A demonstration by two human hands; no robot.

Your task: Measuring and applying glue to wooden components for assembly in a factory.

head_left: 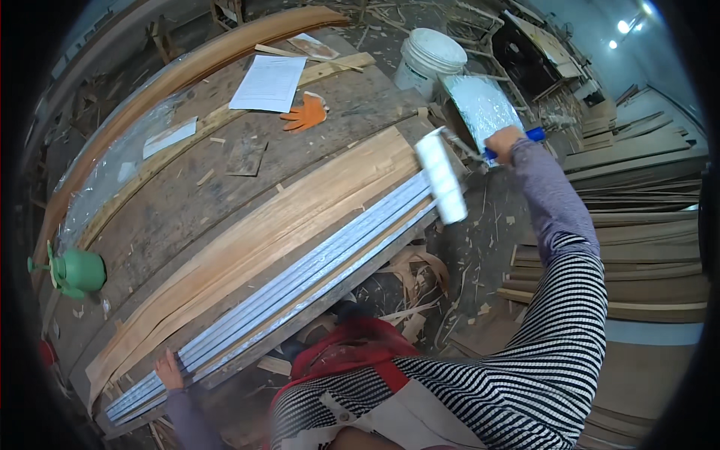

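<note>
My right hand (pixel 504 142) is closed around the blue handle of a paint roller (pixel 441 178). Its white sleeve is slightly blurred and hangs at the right end of several long, narrow strips (pixel 300 277) coated whitish-blue. These lie side by side along the near edge of the workbench (pixel 255 176). At their lower left end, my left hand (pixel 169 371) rests on the strips with its fingers stretched out. Just beyond the strips lies a stack of thin wood veneer sheets (pixel 255 240). A shiny, white-smeared tray (pixel 482 109) sits beside my right hand.
A white bucket (pixel 429 64) stands past the tray. On the bench are a green spray bottle (pixel 81 271), an orange glove (pixel 305 114), a paper sheet (pixel 268 81) and a long curved board (pixel 180 82). Stacked boards (pixel 637 262) fill the right side; wood scraps litter the floor.
</note>
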